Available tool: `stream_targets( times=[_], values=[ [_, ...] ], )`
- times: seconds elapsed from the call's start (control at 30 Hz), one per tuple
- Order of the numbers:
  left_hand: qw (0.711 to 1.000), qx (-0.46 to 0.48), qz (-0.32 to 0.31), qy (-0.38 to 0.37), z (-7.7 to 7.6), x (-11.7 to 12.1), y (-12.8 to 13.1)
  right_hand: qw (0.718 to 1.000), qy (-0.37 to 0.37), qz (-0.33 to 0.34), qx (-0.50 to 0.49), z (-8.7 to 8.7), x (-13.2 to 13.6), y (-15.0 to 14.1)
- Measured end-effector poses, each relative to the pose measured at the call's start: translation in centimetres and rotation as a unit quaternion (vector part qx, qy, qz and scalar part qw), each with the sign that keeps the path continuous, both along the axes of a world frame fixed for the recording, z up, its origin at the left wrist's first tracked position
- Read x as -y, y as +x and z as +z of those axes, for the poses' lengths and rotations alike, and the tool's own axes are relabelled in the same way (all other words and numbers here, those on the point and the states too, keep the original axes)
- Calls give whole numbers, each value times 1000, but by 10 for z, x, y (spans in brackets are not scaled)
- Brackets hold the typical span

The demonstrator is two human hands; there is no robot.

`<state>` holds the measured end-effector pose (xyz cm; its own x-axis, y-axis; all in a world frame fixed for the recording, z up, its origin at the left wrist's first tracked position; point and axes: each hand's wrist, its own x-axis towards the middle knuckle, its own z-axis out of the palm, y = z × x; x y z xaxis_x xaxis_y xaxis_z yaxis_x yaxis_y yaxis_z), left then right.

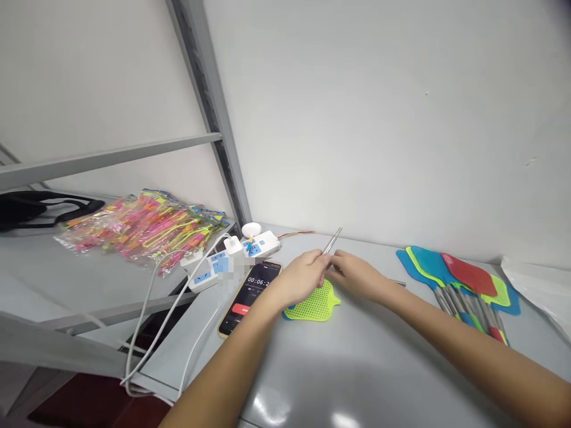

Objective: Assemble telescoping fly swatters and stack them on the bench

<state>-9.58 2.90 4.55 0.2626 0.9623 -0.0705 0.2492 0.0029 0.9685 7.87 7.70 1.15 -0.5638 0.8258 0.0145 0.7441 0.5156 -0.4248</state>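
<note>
Grey tabletop (357, 368). Yellow-green perforated swatter head (312, 304) lies on it, partly under the left hand (304, 278). Left fingers clamped on slim metal rod (332, 241), tip up toward wall; right hand (354, 274) alongside, fingers curled, grip unclear. Phone (250, 297), timer running, left. Swatters (468, 279) piled right. Beyond phone, white power strip (209, 272).

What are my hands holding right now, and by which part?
Your left hand holds a thin metal rod near its lower end, the tip sticking out past the fingers. Whether the right hand grips it too cannot be told.
</note>
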Motion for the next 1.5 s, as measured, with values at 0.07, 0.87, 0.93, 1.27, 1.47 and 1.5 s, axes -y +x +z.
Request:
stream_targets(
  times=[0.07, 0.87, 0.93, 1.27, 1.47, 1.5],
  values=[
    [1000, -19, -10, -9, -9, 10, -2, 999, -28, 19, -2, -3, -15, -15],
    [978, -196, -3, 66, -22, 46, 35, 879, -135, -188, -418, 58, 28, 96],
    [980, -177, 1, 91, -13, 36, 47, 819, -212, -202, -493, 45, 44, 111],
    [992, 74, -92, -45, -52, 48, 141, 621, -194, -241, -720, 9, 67, 164],
    [979, 137, -115, -93, -88, 66, 145, 664, -134, -264, -687, 1, 85, 143],
    [979, 134, -119, -94, -88, 66, 145, 669, -127, -277, -678, -1, 86, 141]
  ],
)
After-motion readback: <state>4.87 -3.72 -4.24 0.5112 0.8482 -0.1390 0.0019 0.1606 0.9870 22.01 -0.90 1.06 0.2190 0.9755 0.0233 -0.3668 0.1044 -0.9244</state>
